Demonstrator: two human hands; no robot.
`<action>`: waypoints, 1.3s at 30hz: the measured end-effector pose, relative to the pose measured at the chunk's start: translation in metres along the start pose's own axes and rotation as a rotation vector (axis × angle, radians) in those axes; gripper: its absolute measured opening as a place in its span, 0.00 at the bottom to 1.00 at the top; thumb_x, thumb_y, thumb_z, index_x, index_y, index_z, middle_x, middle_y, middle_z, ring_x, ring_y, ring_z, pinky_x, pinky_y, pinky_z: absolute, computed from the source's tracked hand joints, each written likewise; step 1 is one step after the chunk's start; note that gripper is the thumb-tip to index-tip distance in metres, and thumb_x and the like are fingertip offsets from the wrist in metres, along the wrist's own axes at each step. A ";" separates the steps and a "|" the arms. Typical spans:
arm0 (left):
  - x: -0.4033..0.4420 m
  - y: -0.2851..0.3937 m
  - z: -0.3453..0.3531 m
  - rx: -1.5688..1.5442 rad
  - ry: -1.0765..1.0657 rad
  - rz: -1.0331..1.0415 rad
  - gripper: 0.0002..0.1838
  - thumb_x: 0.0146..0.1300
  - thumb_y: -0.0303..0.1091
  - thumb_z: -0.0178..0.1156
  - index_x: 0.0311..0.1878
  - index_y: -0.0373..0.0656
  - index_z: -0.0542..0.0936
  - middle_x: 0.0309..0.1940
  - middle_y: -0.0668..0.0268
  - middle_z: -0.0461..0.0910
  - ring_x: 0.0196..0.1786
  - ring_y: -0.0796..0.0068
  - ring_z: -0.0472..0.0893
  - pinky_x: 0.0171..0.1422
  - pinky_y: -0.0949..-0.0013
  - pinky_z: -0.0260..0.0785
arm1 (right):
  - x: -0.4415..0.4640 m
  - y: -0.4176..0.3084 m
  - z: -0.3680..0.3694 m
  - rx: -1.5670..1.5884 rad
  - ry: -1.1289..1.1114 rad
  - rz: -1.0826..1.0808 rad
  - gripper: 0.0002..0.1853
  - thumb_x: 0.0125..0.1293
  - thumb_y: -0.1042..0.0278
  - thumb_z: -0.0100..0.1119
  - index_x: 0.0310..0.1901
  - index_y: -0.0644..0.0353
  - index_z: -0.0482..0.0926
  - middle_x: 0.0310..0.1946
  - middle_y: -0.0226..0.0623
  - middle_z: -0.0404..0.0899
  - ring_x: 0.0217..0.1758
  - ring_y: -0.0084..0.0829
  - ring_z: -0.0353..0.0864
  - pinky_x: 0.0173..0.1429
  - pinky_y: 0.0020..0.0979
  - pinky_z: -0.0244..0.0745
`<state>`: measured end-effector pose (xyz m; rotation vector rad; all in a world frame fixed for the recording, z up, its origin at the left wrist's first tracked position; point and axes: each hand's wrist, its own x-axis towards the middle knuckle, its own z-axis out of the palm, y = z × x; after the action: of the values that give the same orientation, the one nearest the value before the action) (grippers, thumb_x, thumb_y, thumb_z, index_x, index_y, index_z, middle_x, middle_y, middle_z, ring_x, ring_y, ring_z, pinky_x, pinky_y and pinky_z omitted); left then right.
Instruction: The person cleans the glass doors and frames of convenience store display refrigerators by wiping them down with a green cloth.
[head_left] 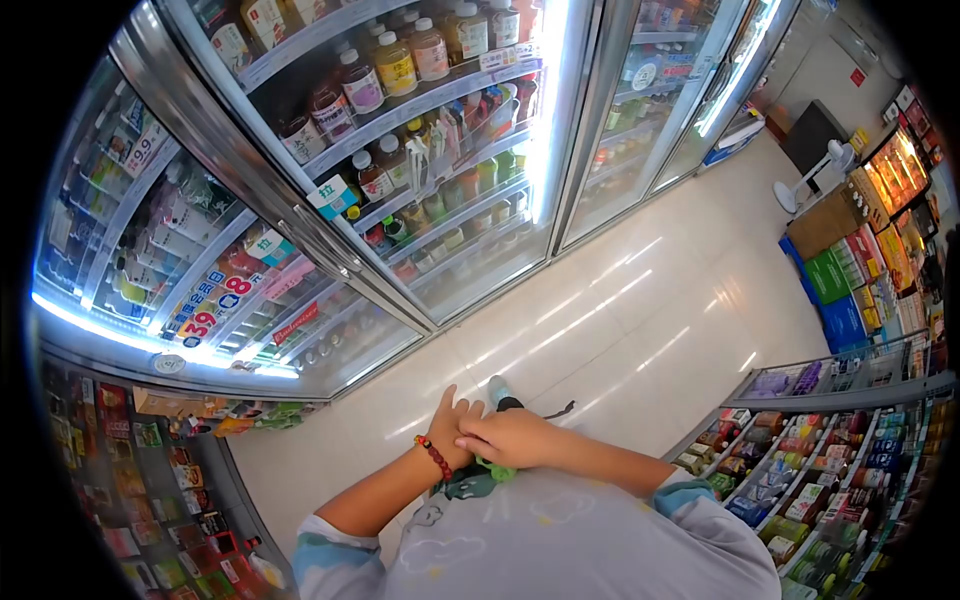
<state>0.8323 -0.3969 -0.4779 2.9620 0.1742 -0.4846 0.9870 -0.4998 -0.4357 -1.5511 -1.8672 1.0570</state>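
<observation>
Nearest: grey shirt (600,530) with cloud outlines. Just past its upper edge, dark green item (468,487), partly hidden, visible long axis roughly sideways; identity unclear. Bright green piece (497,471) just beside it, under the right hand, short, long axis also roughly crosswise, slightly down to the right; cannot tell which end is the front.

Right hand (498,437) comes in from the right and lies over the left hand (457,430), touching it; right fingers bent and close together over it. Left hand points away from the body: one finger stretched out, others bent. Cannot tell if either hand pinches the green piece. Red bead bracelet (436,459) loops around the left wrist, crosswise to the forearm.

Beyond the hands: dark strap (550,411), thin, running off to the right; pale teal object (497,387) beside it, unclear. Then shiny tiled floor (620,330). Bottle rack (800,404) on the right, snack shelf (240,490) on the left. Farther: glass-door coolers (300,215) full of drinks, doors shut.
</observation>
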 end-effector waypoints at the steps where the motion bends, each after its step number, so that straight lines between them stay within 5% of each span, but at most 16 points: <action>1: 0.002 -0.001 -0.002 0.023 -0.009 0.008 0.15 0.69 0.41 0.54 0.56 0.52 0.80 0.47 0.61 0.78 0.54 0.58 0.79 0.83 0.38 0.45 | 0.000 0.001 -0.002 0.000 0.009 0.004 0.17 0.80 0.46 0.52 0.44 0.53 0.74 0.25 0.50 0.77 0.25 0.55 0.79 0.31 0.53 0.71; 11: 0.027 -0.018 -0.009 -0.043 -0.074 0.008 0.13 0.68 0.42 0.55 0.50 0.51 0.83 0.49 0.62 0.78 0.58 0.61 0.77 0.84 0.41 0.45 | 0.013 0.013 -0.015 0.142 0.105 0.020 0.16 0.77 0.47 0.58 0.39 0.52 0.76 0.23 0.44 0.77 0.26 0.49 0.80 0.31 0.49 0.71; 17: 0.042 -0.037 0.014 -0.120 0.063 0.094 0.11 0.66 0.40 0.57 0.47 0.51 0.84 0.48 0.63 0.78 0.56 0.61 0.77 0.82 0.43 0.50 | 0.024 0.018 -0.042 0.136 0.024 0.083 0.17 0.77 0.48 0.58 0.39 0.54 0.77 0.32 0.47 0.81 0.36 0.51 0.83 0.41 0.48 0.76; 23: 0.079 -0.052 0.019 -0.125 0.158 0.196 0.10 0.66 0.42 0.57 0.47 0.55 0.84 0.48 0.64 0.80 0.56 0.60 0.78 0.80 0.44 0.53 | 0.025 0.042 -0.056 0.238 0.032 0.162 0.17 0.76 0.50 0.60 0.40 0.57 0.74 0.34 0.47 0.81 0.35 0.49 0.82 0.40 0.46 0.75; 25: 0.097 -0.053 0.006 -0.250 0.139 0.267 0.10 0.66 0.43 0.58 0.47 0.55 0.83 0.46 0.64 0.81 0.54 0.60 0.80 0.79 0.45 0.55 | 0.021 0.048 -0.062 0.213 0.158 0.135 0.16 0.78 0.49 0.58 0.41 0.54 0.74 0.23 0.40 0.78 0.26 0.43 0.79 0.34 0.41 0.71; 27: 0.116 -0.052 -0.012 -0.324 0.133 0.326 0.11 0.66 0.43 0.58 0.47 0.55 0.84 0.45 0.65 0.82 0.54 0.60 0.81 0.77 0.45 0.57 | 0.015 0.042 -0.078 0.244 0.179 0.213 0.16 0.78 0.49 0.58 0.41 0.55 0.75 0.23 0.41 0.78 0.26 0.43 0.78 0.34 0.41 0.71; 29: 0.131 -0.047 -0.046 -0.253 -0.068 0.336 0.11 0.67 0.43 0.58 0.49 0.55 0.84 0.46 0.65 0.83 0.56 0.60 0.82 0.77 0.44 0.58 | 0.010 0.043 -0.089 0.132 0.197 0.319 0.18 0.78 0.47 0.56 0.41 0.55 0.77 0.23 0.42 0.79 0.26 0.45 0.79 0.35 0.43 0.71; 33: 0.171 -0.046 -0.035 -0.259 -0.047 0.435 0.10 0.60 0.39 0.64 0.45 0.53 0.83 0.46 0.65 0.84 0.54 0.58 0.81 0.69 0.49 0.64 | -0.002 0.055 -0.092 0.093 0.325 0.438 0.16 0.79 0.48 0.54 0.49 0.52 0.77 0.29 0.49 0.82 0.32 0.54 0.82 0.38 0.50 0.76; 34: 0.178 -0.047 -0.038 -0.255 -0.045 0.448 0.10 0.60 0.39 0.64 0.45 0.53 0.83 0.46 0.65 0.84 0.54 0.58 0.81 0.69 0.49 0.64 | -0.004 0.040 -0.111 0.191 0.304 0.573 0.19 0.81 0.48 0.52 0.55 0.56 0.75 0.34 0.49 0.85 0.37 0.52 0.85 0.44 0.47 0.80; 39: 0.197 -0.071 -0.099 -0.540 -0.037 0.576 0.11 0.69 0.35 0.60 0.50 0.43 0.83 0.44 0.55 0.85 0.48 0.51 0.86 0.56 0.53 0.76 | -0.042 0.066 -0.109 0.338 0.434 0.578 0.27 0.81 0.45 0.54 0.58 0.68 0.73 0.45 0.48 0.87 0.50 0.42 0.88 0.58 0.37 0.80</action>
<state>1.0392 -0.2942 -0.4569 2.3196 -0.4659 -0.3388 1.1197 -0.5098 -0.4213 -1.9583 -0.9169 1.0803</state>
